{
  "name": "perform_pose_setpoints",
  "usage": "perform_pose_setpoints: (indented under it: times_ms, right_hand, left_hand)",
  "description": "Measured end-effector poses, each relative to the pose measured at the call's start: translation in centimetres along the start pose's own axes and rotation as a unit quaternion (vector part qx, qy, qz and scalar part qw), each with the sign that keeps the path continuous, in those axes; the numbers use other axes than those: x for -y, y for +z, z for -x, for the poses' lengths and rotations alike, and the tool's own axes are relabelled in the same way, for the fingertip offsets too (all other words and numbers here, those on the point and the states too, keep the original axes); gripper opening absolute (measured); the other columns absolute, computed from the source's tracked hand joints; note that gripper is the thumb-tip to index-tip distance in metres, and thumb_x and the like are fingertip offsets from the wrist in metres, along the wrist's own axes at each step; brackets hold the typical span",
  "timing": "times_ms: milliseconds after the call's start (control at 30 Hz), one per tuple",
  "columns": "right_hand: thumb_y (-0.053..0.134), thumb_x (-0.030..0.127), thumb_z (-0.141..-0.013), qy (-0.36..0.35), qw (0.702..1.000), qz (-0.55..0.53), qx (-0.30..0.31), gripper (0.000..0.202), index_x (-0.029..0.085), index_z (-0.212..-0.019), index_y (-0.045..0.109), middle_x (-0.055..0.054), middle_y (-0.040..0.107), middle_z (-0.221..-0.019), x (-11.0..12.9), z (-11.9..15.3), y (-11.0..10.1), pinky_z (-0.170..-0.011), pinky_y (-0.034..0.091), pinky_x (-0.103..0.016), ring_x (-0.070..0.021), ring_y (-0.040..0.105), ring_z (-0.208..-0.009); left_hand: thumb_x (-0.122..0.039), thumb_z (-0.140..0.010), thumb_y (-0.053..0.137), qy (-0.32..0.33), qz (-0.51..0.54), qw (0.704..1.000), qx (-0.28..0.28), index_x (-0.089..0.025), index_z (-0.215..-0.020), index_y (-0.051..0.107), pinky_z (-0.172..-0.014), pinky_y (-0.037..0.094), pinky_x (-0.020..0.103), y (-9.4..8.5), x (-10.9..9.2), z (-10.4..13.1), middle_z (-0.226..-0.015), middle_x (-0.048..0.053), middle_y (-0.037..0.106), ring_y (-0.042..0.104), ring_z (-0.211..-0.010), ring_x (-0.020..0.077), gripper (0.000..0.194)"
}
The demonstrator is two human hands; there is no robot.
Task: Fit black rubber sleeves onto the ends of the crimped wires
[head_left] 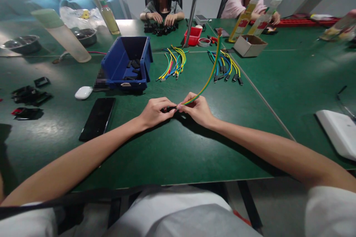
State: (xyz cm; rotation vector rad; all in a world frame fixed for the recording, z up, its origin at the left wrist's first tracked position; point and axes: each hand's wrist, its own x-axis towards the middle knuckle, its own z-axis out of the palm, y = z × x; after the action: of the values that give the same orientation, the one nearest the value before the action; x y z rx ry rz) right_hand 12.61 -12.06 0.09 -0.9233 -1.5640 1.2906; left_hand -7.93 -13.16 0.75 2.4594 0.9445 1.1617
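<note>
1. The person holds a yellow-green wire [207, 81] in the middle of the frame, a little above the bench [172, 155]. The right hand [198, 109] pinches the wire near its lower end; the left hand [155, 112] is closed on a small dark piece [170, 109] at that same end. The fingertips of both hands almost touch.
2. The wire rises in a curve toward the upper middle of the frame, and its free end with a reddish tip [219, 31] stands in the air. It looks light and springy, stiff enough to keep its bow, so it probably swings if it is held far from the end. The best hold seems to be close to the end, as now.
3. The dark piece is small and mostly hidden by the fingers; its shape cannot be told.
4. Around the hands the green surface gives open room. Left of centre lie a black phone [98, 118] and a white case [83, 92]; behind them stands a blue bin [126, 63].
5. Two bundles of coloured wires [174, 64] [226, 66] lie further back, near the swinging end.
6. The near bench edge [178, 184] is just below the forearms.
</note>
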Motion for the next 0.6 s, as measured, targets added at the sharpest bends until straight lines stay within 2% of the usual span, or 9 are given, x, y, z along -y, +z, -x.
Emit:
perform_pose_setpoints:
  times_ms: [233, 600]
  right_hand:
    - [0.081, 0.039, -0.069, 0.014, 1.000, 0.020, -0.009, 0.030, 0.020, -0.074, 0.059, -0.003, 0.071, -0.072, -0.02, -0.02, 0.02, -0.057, 0.050, -0.028, -0.0153, 0.064, -0.062]
    - [0.082, 0.036, -0.069, 0.019, 0.999, 0.029, -0.006, 0.027, 0.019, -0.074, 0.061, -0.003, 0.071, -0.072, -0.08, 0.02, 0.00, -0.059, 0.052, -0.029, -0.0162, 0.064, -0.064]
  left_hand:
    - [-0.020, -0.085, 0.066, -0.007, 0.000, 1.000, -0.001, -0.016, -0.093, 0.075, -0.060, 0.049, 0.021, 0.09, 0.05, 0.05, -0.081, 0.005, 0.072, 0.060, -0.061, 0.0098, 0.013]
    - [-0.019, -0.085, 0.066, -0.004, 0.005, 1.000, 0.000, -0.015, -0.093, 0.075, -0.059, 0.047, 0.021, 0.11, 0.01, 0.05, -0.080, 0.005, 0.072, 0.058, -0.059, 0.0089, 0.012]
